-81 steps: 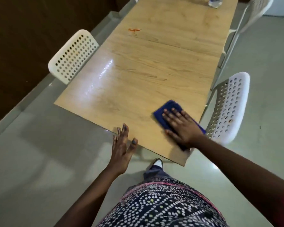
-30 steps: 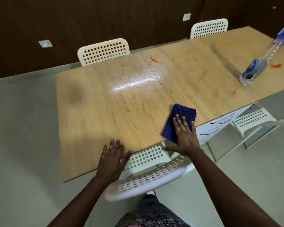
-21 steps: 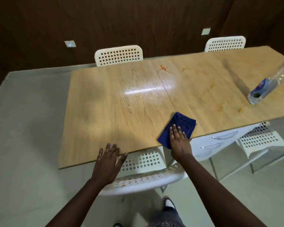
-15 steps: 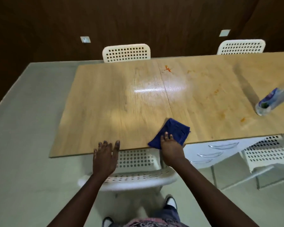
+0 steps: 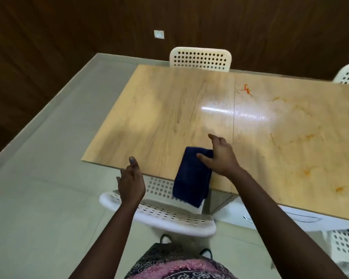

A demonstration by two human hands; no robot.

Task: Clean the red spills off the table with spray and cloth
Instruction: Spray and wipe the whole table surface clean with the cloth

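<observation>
Cloth [image 5: 192,178]: soft, light, limp fabric, folded. It lies at the near edge of the counter [image 5: 159,121], with its lower part drooping over the edge above a white chair [image 5: 169,220]. The right hand [image 5: 220,158] holds its upper corner, thumb on top. The left hand [image 5: 131,182] hovers beside it, fingers loose, holding nothing. Grip by a bunched fold. A red spill [image 5: 247,91] remains farther back.

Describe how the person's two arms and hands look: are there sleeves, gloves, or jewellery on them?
Both forearms are bare up to the bottom edge of the picture, so no sleeves show. The left hand and the right hand wear no gloves, and I see no rings, watch or bracelet. The left thumbnail looks dark, perhaps painted; the blur makes this uncertain. Below, a garment with a dotted pink and dark pattern shows.
</observation>
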